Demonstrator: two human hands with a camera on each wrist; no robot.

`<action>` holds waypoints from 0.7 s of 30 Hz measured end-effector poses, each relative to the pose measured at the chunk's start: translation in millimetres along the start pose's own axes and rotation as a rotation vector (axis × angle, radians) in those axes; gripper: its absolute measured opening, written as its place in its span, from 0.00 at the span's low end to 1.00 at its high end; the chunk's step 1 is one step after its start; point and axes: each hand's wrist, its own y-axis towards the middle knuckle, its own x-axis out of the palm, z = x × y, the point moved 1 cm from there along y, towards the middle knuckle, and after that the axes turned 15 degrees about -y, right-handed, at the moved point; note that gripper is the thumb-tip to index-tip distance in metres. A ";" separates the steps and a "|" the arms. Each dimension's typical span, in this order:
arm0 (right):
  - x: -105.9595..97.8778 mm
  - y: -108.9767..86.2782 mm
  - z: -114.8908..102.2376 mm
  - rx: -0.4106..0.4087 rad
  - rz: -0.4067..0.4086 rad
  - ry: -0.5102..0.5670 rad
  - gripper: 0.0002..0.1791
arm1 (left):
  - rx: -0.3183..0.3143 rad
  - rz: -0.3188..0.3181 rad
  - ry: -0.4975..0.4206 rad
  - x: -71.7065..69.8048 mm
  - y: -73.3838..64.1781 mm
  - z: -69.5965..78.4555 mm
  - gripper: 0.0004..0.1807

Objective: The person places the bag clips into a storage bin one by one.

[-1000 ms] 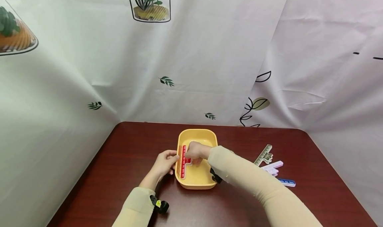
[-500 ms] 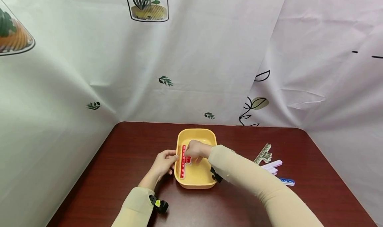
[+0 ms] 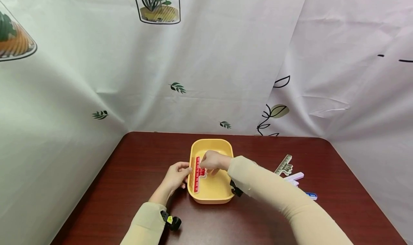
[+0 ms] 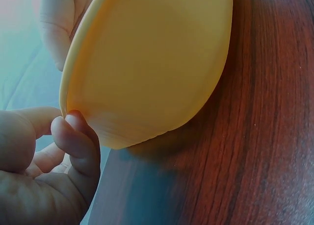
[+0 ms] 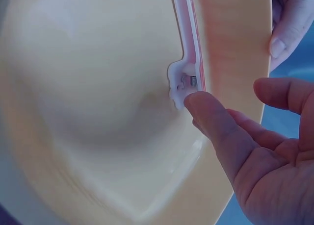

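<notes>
A red clip (image 3: 196,177) with a ruler-like white-marked edge lies lengthwise along the left side of a yellow tray (image 3: 219,192). My left hand (image 3: 175,175) pinches the tray's left rim between thumb and fingers, as the left wrist view also shows. Inside the tray, my right hand (image 3: 213,160) is just right of the clip. In the right wrist view, one fingertip overlaps the clip's end (image 5: 180,83), where a small spring shows; the other fingers are spread away from it. Whether that fingertip touches the clip I cannot tell.
To the right on the dark red-brown table (image 3: 135,159) lie an olive clip (image 3: 284,166), lavender clips (image 3: 295,177) and a blue one (image 3: 311,196), partly hidden by my right sleeve (image 3: 274,191). A white patterned cloth (image 3: 206,58) hangs behind the table.
My right hand has shifted slightly right, away from the red clip, and its sleeve covers more of the blue clip. The left hand stays on the rim.
</notes>
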 end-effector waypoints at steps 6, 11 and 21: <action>-1.8 -1.9 4.9 -0.006 0.003 0.020 0.16 | 0.018 -0.015 -0.002 3.5 -8.8 10.0 0.19; -3.1 -2.8 8.4 -0.018 0.014 0.023 0.16 | 0.013 -0.023 -0.001 5.8 -15.9 19.4 0.19; -7.8 -7.5 12.8 -0.043 0.019 0.047 0.15 | 0.014 0.009 -0.002 0.9 1.9 -1.4 0.18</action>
